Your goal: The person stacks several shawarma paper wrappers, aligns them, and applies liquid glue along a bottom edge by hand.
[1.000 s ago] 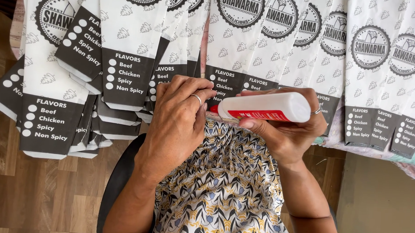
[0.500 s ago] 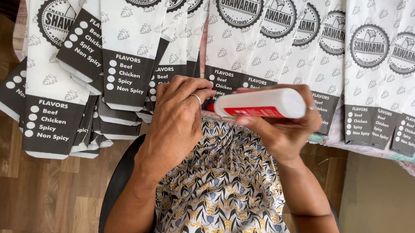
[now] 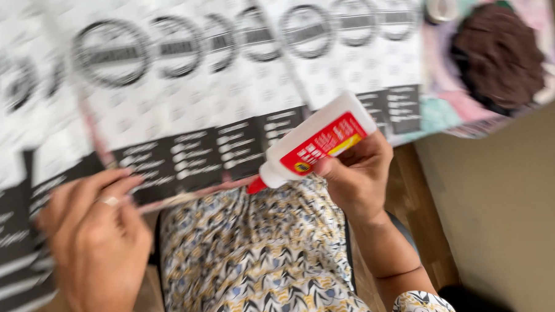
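My right hand point(image 3: 355, 174) grips a white glue bottle point(image 3: 318, 142) with a red label, tilted so its red tip points down-left at the near edge of the paper sheets. My left hand point(image 3: 96, 236), a ring on one finger, rests with its fingers on the lower edge of a black-and-white printed paper sheet point(image 3: 185, 156) at the left. Many such overlapping printed sheets point(image 3: 243, 69) cover the table in front of me. The frame is blurred by motion.
A dark brown round object point(image 3: 496, 53) lies on a colourful cloth point(image 3: 439, 112) at the table's far right corner. My patterned garment point(image 3: 255, 260) fills the lower middle. Wooden floor point(image 3: 423, 222) and a beige wall point(image 3: 509, 213) lie at the right.
The view has swung right. My hands have come apart: the left moved to the left onto the sheets, and the right has tipped the glue bottle from level to tip-down.
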